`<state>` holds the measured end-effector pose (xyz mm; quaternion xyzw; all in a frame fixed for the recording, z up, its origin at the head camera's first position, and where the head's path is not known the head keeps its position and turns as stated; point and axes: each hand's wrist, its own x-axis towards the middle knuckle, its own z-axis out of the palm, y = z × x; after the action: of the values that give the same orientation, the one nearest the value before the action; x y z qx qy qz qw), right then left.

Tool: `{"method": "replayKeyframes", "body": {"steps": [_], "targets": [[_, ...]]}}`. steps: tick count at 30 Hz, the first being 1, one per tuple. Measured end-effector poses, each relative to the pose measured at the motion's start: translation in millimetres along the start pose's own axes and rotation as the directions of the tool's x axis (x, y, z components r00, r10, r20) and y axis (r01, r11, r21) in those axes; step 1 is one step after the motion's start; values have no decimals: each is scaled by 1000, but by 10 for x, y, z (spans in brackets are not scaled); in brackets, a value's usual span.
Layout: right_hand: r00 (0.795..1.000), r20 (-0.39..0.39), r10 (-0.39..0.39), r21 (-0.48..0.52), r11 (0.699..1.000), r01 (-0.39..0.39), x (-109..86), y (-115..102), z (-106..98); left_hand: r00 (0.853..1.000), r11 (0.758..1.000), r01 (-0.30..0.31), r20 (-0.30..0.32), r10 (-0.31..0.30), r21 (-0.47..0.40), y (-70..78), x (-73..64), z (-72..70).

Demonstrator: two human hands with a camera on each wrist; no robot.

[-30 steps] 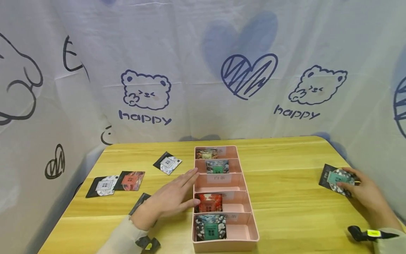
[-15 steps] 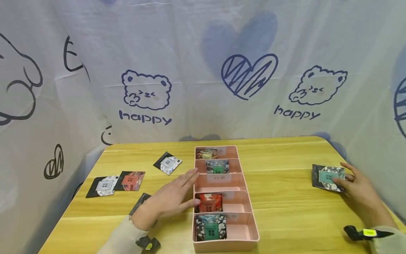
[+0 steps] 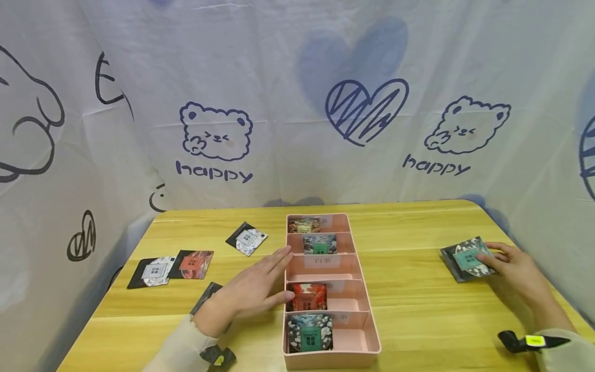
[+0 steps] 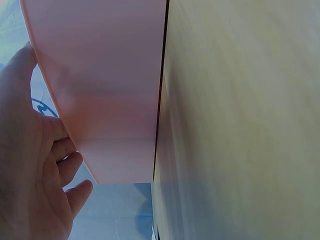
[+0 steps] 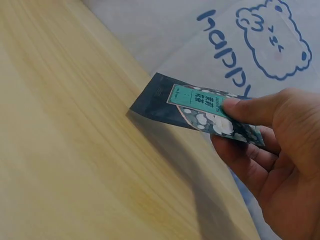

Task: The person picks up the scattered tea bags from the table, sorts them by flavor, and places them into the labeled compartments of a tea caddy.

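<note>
My right hand pinches a dark tea sachet with a green label and white flowers, thumb on top and fingers beneath. In the right wrist view the sachet is tilted over the table, its shadow below. A pink divided box stands mid-table, with paper labels on its compartment walls. My left hand rests against the box's left rim, fingers extended; the left wrist view shows its fingertips along the rim of the pink wall. Sachets with different prints stand in several compartments, among them a red one; the middle compartment holds none.
Left of the box lie a white-and-black sachet, a red-and-black sachet and another white-and-black one. A dark sachet is partly hidden by my left wrist. A printed cloth hangs behind the wooden table.
My right hand has moved left toward the box with the green-labelled sachet, which has turned in its grip. The left hand has stayed at the box's rim.
</note>
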<state>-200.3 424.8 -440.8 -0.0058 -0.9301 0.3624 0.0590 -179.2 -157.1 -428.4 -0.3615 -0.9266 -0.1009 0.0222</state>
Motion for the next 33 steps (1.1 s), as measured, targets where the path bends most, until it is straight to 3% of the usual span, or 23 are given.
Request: {"method": "replayKeyframes", "body": {"steps": [7,14,33], "targets": [[998,5,-66,-40,997,66,-6,-137,35,1000,1000,1,3,-1,1,2,3,-10],[987,-39,-157,-52,986,155,8,-265,91,1000,1000,-14,-14,14,2,-5,6,-3],[971,21,-238,-37,970,239,-61,-813,218,1000,1000,-9,-9,9,4,-7,4,-1]]}}
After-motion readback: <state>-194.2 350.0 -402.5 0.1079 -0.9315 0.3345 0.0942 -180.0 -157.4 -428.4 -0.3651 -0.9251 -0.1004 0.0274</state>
